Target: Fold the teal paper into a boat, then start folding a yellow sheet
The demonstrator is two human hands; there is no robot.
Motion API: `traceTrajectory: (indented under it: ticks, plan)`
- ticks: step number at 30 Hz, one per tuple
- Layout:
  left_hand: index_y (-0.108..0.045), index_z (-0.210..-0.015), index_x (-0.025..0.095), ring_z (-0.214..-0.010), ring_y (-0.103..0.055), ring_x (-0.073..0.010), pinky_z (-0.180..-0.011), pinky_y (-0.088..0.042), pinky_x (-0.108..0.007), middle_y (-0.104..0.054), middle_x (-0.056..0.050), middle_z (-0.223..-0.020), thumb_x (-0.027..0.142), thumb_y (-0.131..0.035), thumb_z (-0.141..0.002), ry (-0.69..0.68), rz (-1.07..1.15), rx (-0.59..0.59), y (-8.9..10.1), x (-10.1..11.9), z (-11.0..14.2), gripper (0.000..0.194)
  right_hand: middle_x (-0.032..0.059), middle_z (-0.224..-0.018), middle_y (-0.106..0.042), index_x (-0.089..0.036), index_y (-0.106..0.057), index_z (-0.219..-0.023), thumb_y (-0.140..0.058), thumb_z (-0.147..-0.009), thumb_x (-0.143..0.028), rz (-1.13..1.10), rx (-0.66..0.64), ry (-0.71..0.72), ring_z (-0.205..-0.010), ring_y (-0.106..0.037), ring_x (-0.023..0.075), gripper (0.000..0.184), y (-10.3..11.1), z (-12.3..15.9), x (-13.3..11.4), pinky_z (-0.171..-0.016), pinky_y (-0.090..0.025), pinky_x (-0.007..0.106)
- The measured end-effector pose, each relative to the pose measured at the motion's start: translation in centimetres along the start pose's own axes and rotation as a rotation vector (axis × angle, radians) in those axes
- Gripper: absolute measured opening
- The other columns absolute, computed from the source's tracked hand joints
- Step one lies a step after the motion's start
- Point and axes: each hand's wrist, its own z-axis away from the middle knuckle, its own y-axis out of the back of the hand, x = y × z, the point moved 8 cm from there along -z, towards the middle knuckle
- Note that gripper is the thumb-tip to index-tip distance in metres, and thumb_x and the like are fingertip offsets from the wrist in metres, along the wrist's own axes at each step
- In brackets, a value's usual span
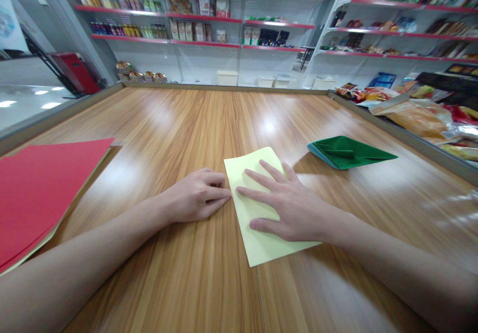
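Observation:
A pale yellow sheet of paper [248, 209], which looks folded over, lies at a slant in the middle of the wooden table. My right hand [297, 206] rests flat on it with the fingers spread, covering its right part. At the paper's left edge, my left hand [197, 196] has its fingers curled, and the thumb and forefinger are pinched together at the edge. Beyond my right hand sits a folded green paper shape [347, 153], pointed at its right end, with lighter blue-green layers on its left side.
Red paper sheets [33, 188] lie in a stack at the left, with a yellowish sheet underneath. A raised rim [224, 89] runs round the wooden table [179, 273]. Packaged snacks [421, 119] lie beyond the right rim. Stocked shelves [203, 18] stand behind.

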Motion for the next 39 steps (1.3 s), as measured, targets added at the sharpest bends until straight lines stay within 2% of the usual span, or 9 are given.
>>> traceTrajectory:
  ticks: [34, 39]
  plan:
    - [-0.073, -0.085, 0.015, -0.068, -0.056, -0.0148, -0.063, -0.044, -0.027, -0.06, -0.006, -0.075, 0.016, -0.05, -0.089, 0.02, 0.077, 0.0, 0.19, -0.17, -0.13, 0.023, 0.0092, -0.149, -0.032, -0.032, -0.042, -0.139, -0.038, -0.086, -0.066, 0.01, -0.007, -0.016, -0.137, -0.017, 0.043, 0.063, -0.16, -0.07, 0.15, -0.1, -0.014, 0.07]
    - [-0.072, -0.092, 0.015, -0.068, -0.057, -0.0141, -0.061, -0.046, -0.025, -0.059, -0.006, -0.075, 0.016, -0.05, -0.089, 0.046, 0.141, -0.028, 0.05, -0.41, 0.08, 0.023, 0.0088, -0.149, -0.033, -0.032, -0.042, -0.139, -0.039, -0.086, -0.066, 0.003, -0.002, -0.019, -0.137, -0.018, 0.0429, 0.063, -0.1, -0.08, 0.11, -0.101, -0.015, 0.07]
